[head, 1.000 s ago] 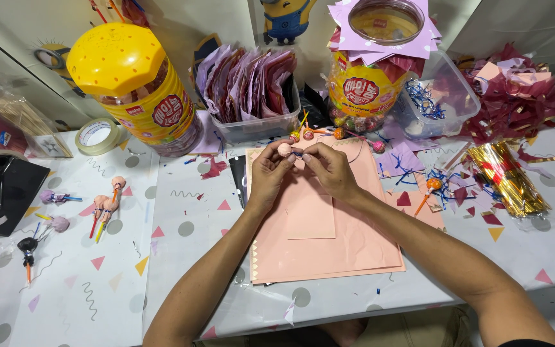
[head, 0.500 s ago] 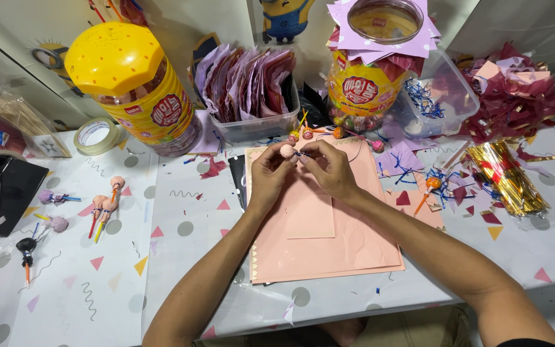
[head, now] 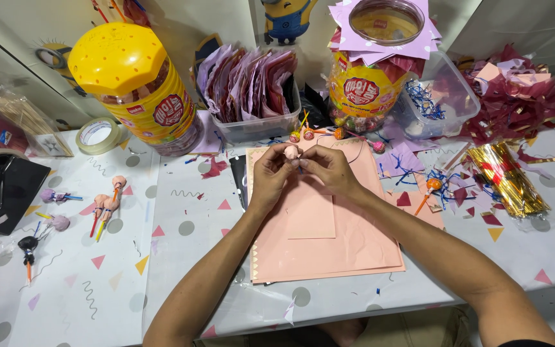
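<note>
Your left hand (head: 270, 175) | pinching pink-wrapped lollipop (head: 291, 152) | your right hand (head: 326, 168) pinching its wrap | unmoved since a second ago: wrapping continues over peach paper sheets (head: 329, 238).

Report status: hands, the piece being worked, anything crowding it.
Left hand and right hand together, both in a pinch grip on small peach paper-wrapped lollipop. Over stacked peach paper sheets. Loose lollipops just beyond, apart.
</note>
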